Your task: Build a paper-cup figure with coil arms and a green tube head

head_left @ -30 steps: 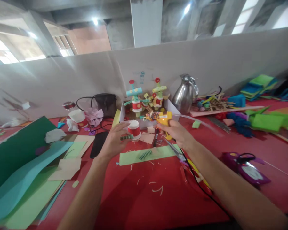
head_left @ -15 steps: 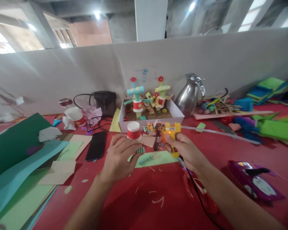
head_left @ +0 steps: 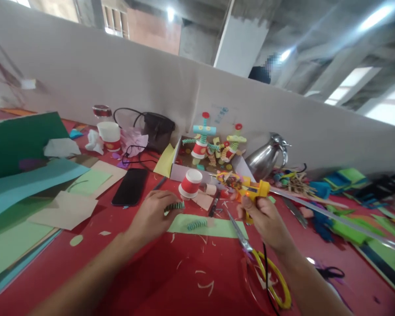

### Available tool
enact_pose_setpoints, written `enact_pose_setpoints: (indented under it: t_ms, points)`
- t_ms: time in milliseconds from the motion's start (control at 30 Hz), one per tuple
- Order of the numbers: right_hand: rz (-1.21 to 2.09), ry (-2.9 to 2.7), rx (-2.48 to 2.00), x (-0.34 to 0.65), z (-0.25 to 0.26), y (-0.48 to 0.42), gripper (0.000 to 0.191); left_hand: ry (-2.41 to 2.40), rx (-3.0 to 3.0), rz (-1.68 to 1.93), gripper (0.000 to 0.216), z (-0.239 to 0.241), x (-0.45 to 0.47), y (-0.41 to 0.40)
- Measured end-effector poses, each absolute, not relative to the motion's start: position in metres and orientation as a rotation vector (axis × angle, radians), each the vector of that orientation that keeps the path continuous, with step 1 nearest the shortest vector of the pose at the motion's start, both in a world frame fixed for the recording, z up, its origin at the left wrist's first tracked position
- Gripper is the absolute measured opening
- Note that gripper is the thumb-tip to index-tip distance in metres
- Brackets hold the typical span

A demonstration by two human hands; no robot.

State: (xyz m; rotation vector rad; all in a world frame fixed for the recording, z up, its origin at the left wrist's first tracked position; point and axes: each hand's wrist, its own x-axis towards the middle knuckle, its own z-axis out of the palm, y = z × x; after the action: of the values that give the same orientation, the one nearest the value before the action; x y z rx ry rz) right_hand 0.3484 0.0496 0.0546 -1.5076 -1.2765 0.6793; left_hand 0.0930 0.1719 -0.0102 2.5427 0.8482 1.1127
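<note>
My left hand [head_left: 154,213] is closed round a short green folded-paper spring [head_left: 176,206], whose end sticks out past the fingers. In my right hand [head_left: 265,217] is a yellow hot glue gun [head_left: 253,188], its nozzle pointing left and a small orange light glowing on its side. A long clear glue stick [head_left: 325,210] runs out of its back. Between the hands stands an upside-down red and white paper cup [head_left: 191,184]. A second paper spring [head_left: 196,225] lies on a light green paper strip [head_left: 177,226]. Yellow-handled scissors [head_left: 246,245] lie beside the strip.
Behind the cup, a white box [head_left: 186,172] holds paper-cup figures [head_left: 200,149]. A steel jug [head_left: 265,158] stands to its right. A black phone [head_left: 130,187] and sheets of coloured paper [head_left: 23,219] lie left. Craft scraps [head_left: 352,224] cover the right side.
The view has tilted and turned. The paper spring shows more clearly in my left hand, now farther from the glue gun. The scissors on the table have come into clear view.
</note>
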Motion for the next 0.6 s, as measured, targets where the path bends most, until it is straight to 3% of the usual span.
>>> enact_pose_setpoints:
  t_ms: [200,600]
  points:
    - [0.836,-0.791,-1.341,0.347,0.034,0.071,0.042,0.816,2.549,1.180,0.006,-0.015,0.089,0.181]
    - [0.934,-0.782,-1.269,0.338,0.001,0.086,0.045,0.629,2.773,0.978,0.006,0.024,0.123,0.196]
